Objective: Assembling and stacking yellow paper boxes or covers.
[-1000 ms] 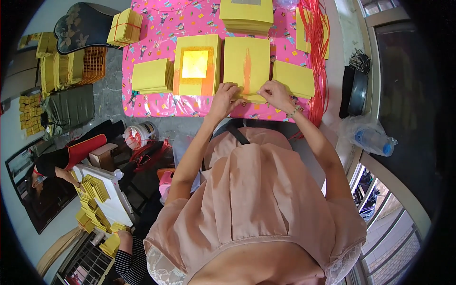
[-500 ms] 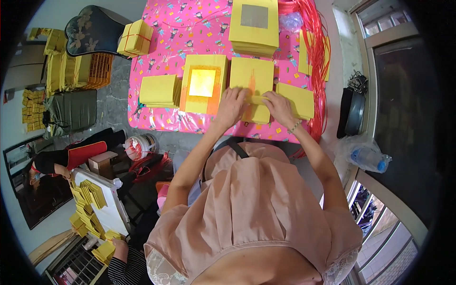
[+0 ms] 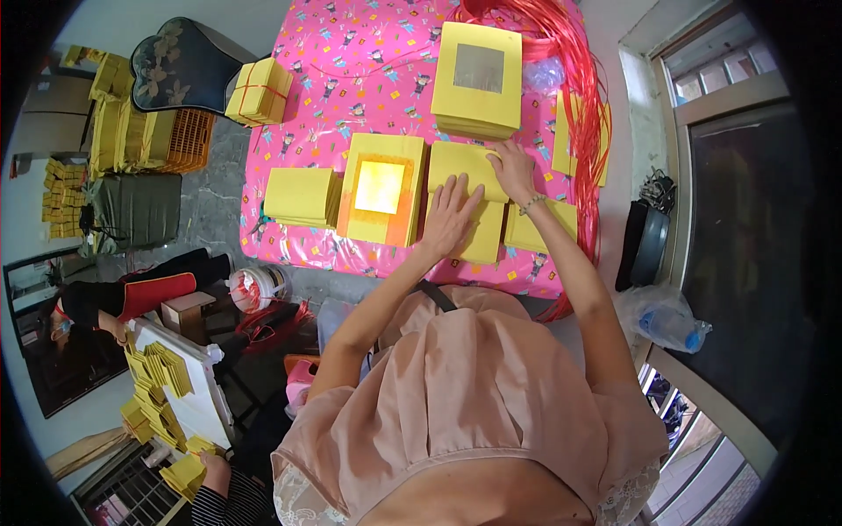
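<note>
A folded yellow paper sheet (image 3: pixel 478 167) lies on the pink patterned tablecloth (image 3: pixel 351 79). My left hand (image 3: pixel 449 215) presses flat on its lower half, fingers spread. My right hand (image 3: pixel 513 168) rests on its upper right edge, fingertips down on the paper. Left of the sheet lies a yellow stack with a gold foil square (image 3: pixel 380 187), and further left a plain yellow stack (image 3: pixel 301 195). Another yellow stack (image 3: pixel 537 230) sits under my right wrist.
A tall yellow stack with a silver square (image 3: pixel 478 79) stands beyond my hands, with red strings (image 3: pixel 574 70) along the table's right side. A tied yellow bundle (image 3: pixel 260 90) sits at the left edge. Another person (image 3: pixel 210 491) handles yellow paper at the lower left.
Both hands moved from pinching the sheet's near edge to lying over it; the left hand flattened out and the right slid up to the far edge. The view shifted downward.
</note>
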`<action>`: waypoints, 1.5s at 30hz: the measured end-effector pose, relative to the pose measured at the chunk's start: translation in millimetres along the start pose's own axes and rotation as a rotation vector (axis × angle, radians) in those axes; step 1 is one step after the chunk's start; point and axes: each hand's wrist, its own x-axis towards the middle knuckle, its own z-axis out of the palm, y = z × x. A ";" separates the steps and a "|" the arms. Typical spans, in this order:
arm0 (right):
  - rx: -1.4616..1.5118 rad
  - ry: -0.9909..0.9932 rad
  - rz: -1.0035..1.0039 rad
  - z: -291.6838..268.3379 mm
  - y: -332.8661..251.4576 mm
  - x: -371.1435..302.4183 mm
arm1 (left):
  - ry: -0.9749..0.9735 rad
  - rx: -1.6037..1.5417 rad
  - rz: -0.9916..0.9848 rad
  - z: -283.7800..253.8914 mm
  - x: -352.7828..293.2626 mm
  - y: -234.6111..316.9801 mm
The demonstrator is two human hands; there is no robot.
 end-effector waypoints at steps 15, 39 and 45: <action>-0.112 -0.087 -0.021 21.4 -6.4 10.6 | -0.060 -0.003 -0.024 5.9 11.5 -6.7; -0.061 -0.104 -0.010 20.1 -7.1 11.1 | -0.062 -0.068 -0.024 17.1 7.7 -10.7; -0.077 0.101 -0.128 -3.4 -30.2 -8.3 | -0.073 -0.088 -0.035 19.3 6.9 -12.9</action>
